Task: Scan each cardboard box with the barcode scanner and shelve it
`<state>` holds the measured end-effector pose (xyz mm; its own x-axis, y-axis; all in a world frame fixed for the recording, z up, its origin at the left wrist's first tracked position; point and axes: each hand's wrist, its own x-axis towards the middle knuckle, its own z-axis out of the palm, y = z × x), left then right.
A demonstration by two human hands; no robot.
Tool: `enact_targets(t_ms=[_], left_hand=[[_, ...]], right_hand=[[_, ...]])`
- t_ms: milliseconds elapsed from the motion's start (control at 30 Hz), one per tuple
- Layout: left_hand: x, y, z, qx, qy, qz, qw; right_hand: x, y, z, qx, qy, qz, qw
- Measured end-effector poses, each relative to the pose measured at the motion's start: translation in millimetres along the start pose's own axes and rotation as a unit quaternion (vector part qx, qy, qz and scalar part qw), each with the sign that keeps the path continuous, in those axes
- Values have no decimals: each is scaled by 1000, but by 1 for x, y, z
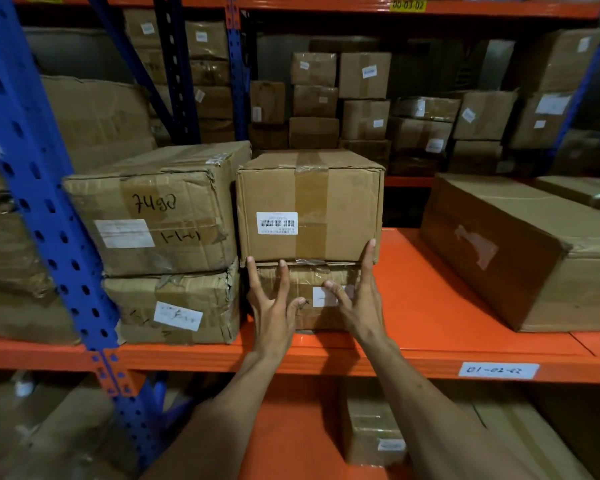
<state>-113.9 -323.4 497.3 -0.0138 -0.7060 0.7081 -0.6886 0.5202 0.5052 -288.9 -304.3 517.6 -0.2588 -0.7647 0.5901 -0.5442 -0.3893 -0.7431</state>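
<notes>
Box [310, 206] just above fingers [283, 275]

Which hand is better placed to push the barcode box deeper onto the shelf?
Probably the right hand: its fingertip reaches the bottom edge of the barcode box. The left hand mostly lies on the lower box.

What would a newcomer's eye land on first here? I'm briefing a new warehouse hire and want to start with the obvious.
Centre frame, both hands, left hand and right hand, reach with straight fingers to the barcoded box, stacked on a lower box. The bright orange shelf stands out beneath, with the handwritten "7498" box at left.
</notes>
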Motion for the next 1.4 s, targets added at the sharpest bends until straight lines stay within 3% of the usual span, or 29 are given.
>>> enact_targets(t_ms=[367, 600, 767, 900, 1067, 1267, 1400], left_hand=[[-32, -2, -34, -14, 2, 17, 1000], [-37, 3, -39, 40, -89, -3, 995], [-41, 10, -48, 91, -88, -1, 992], [-68, 13, -47, 102, -103, 11, 989], [-136, 21, -33, 47, -218, -30, 974], [-239, 38, -8, 48, -419, -84, 903], [-308, 61, 3, 55, -491, -133, 859]], right_hand=[[-43, -28, -7, 8, -6, 7, 1000], [-46, -33, -16, -51, -56, -2, 997], [-60, -44, -32, -165, -104, 27, 980], [-90, -46, -51, -246, -92, 70, 962], [-153, -25, -89, -296, -98, 123, 942], [-244, 8, -138, -305, -206, 251, 895], [-313, 30, -172, -306, -284, 292, 861]])
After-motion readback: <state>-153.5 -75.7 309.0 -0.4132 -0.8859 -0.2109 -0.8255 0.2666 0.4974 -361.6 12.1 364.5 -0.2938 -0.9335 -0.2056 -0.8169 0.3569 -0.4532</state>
